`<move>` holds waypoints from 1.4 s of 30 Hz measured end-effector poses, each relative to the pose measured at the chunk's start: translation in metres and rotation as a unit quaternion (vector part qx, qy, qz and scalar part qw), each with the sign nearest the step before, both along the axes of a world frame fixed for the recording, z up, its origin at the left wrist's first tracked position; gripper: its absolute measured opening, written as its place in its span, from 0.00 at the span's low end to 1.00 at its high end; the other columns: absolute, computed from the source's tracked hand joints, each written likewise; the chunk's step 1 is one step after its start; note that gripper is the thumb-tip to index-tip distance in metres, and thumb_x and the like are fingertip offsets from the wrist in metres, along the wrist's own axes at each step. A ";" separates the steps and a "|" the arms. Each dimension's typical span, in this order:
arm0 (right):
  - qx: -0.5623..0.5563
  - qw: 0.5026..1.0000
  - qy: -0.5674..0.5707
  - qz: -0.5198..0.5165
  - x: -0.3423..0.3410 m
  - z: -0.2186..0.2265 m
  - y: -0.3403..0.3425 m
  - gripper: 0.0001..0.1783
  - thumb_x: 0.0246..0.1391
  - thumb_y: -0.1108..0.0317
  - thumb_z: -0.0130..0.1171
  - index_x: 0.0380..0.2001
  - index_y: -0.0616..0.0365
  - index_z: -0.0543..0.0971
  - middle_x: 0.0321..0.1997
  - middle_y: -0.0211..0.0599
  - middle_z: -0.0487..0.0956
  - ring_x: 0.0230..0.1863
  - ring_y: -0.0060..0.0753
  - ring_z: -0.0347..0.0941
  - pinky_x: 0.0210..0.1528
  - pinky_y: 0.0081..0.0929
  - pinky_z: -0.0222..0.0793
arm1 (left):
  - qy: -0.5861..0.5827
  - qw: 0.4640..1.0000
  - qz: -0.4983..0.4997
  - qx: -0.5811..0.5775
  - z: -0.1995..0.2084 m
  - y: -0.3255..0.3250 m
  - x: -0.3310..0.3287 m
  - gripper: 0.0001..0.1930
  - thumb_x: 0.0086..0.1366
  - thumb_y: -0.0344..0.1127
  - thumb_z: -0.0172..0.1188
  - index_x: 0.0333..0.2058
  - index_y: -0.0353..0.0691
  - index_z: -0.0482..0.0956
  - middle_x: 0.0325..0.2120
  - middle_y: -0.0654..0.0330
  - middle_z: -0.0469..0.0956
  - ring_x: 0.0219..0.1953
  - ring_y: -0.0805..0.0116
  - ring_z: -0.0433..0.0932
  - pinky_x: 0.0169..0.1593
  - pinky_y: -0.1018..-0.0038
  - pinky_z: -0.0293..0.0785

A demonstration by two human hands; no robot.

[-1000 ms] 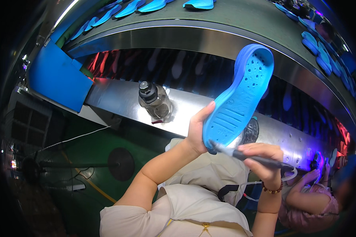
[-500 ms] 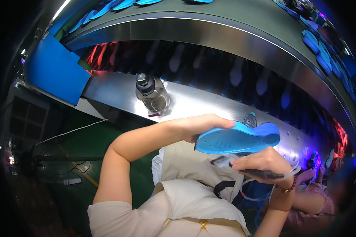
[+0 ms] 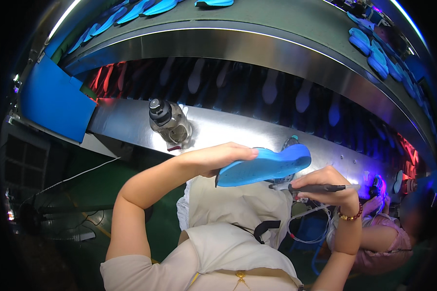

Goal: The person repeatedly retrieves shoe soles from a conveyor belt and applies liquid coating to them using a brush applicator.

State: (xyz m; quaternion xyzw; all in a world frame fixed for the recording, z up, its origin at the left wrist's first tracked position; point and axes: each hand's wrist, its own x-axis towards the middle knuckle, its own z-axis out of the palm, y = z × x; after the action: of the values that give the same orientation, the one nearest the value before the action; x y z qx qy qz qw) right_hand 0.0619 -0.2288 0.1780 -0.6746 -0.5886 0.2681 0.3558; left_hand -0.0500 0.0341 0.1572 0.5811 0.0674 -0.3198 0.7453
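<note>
A blue shoe sole (image 3: 262, 169) is gripped by my left hand (image 3: 226, 156), thumb on top at its left end. The sole is tilted, showing its pale blue face and darker blue raised rim. My right hand (image 3: 327, 180) is closed around a black-handled brush (image 3: 320, 187). The brush tip is close beside the sole's lower edge; I cannot tell whether it touches. A clear tube (image 3: 301, 213) hangs below my right hand. Partly hidden behind the sole is a small clear container (image 3: 290, 141) on the metal ledge.
A grey bottle with a black cap (image 3: 171, 124) stands on the metal ledge (image 3: 223, 127). Beyond, a green conveyor belt (image 3: 272, 22) carries several blue soles (image 3: 369, 51). More soles pass in the dark gap beneath it. Another person (image 3: 381, 233) sits at the right.
The sole has tipped so that less of its face shows. My right hand has turned, and the brush has risen toward the sole's lower edge. The whole view has shifted slightly.
</note>
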 end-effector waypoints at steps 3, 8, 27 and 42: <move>-0.054 0.950 0.259 -0.165 -0.014 0.016 -0.002 0.13 0.42 0.75 0.60 0.35 0.63 0.78 0.24 0.38 0.79 0.24 0.23 0.76 0.23 0.14 0.68 | 0.061 0.979 0.074 -0.182 -0.020 -0.005 -0.006 0.31 0.61 0.51 0.47 0.57 0.38 0.56 0.48 0.46 0.66 0.48 0.56 0.69 0.47 0.62 0.70; 0.103 0.886 0.299 -0.339 -0.009 -0.041 0.004 0.10 0.46 0.75 0.55 0.34 0.67 0.78 0.27 0.40 0.79 0.15 0.18 0.69 0.17 0.12 0.66 | 0.070 0.936 0.137 -0.315 -0.046 -0.027 0.000 0.30 0.61 0.52 0.45 0.57 0.42 0.55 0.49 0.47 0.65 0.46 0.50 0.70 0.43 0.49 0.70; 0.362 0.496 0.518 -0.596 -0.052 -0.182 -0.044 0.08 0.52 0.68 0.55 0.35 0.58 0.73 0.30 0.31 0.75 0.23 0.19 0.69 0.23 0.13 0.63 | -0.292 0.784 0.288 -0.466 0.094 -0.012 0.179 0.35 0.63 0.57 0.25 0.57 0.30 0.47 0.55 0.43 0.54 0.56 0.46 0.57 0.56 0.54 0.60; 0.442 0.274 0.673 -0.527 -0.019 -0.265 -0.030 0.11 0.50 0.75 0.49 0.34 0.74 0.69 0.41 0.46 0.72 0.44 0.36 0.69 0.48 0.23 0.72 | -0.614 0.406 0.348 0.581 0.059 0.044 0.163 0.16 0.52 0.38 0.56 0.39 0.38 0.72 0.44 0.52 0.68 0.49 0.57 0.65 0.53 0.63 0.58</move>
State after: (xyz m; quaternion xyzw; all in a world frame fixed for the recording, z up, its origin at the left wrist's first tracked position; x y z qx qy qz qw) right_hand 0.0431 -0.2587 -0.0867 -0.1574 0.3153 0.0797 0.9324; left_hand 0.1128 0.0778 0.2162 0.8417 -0.0420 0.5254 0.1177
